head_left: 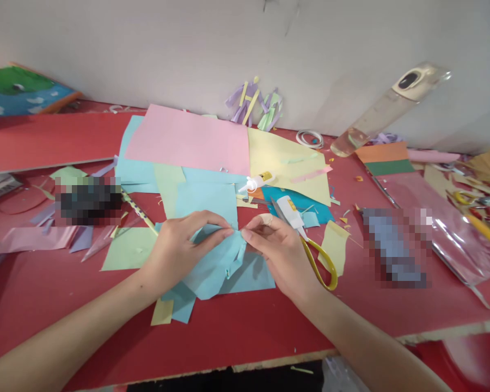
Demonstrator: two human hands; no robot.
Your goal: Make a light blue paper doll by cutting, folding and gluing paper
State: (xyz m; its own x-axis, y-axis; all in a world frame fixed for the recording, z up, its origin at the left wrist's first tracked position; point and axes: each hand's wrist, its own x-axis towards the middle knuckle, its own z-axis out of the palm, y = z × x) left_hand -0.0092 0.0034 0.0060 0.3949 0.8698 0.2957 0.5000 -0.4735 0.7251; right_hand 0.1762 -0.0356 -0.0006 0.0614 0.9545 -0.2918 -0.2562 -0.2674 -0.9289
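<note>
My left hand [183,247] is closed, thumb and index finger pinching the upper edge of a light blue piece of paper [206,275]. Close beside it, my right hand [280,250] also pinches at the paper's edge, its fingertips almost meeting the left ones. A narrow folded blue strip [237,261] hangs below the fingertips; how it joins the paper is unclear. More blue sheets lie underneath. Scissors with yellow handles [332,277] rest just past my right hand, partly under a white glue bottle [289,211]. Another small glue bottle [261,179] lies behind the hands.
Pink paper [191,139] and yellow paper [286,160] lie toward the wall. Small paper figures [249,103] and a clear water bottle [375,117] lean there. A patterned pencil [141,213] and scraps are at left. A blurred bluish object [394,247] lies right, near a clear pouch [453,234].
</note>
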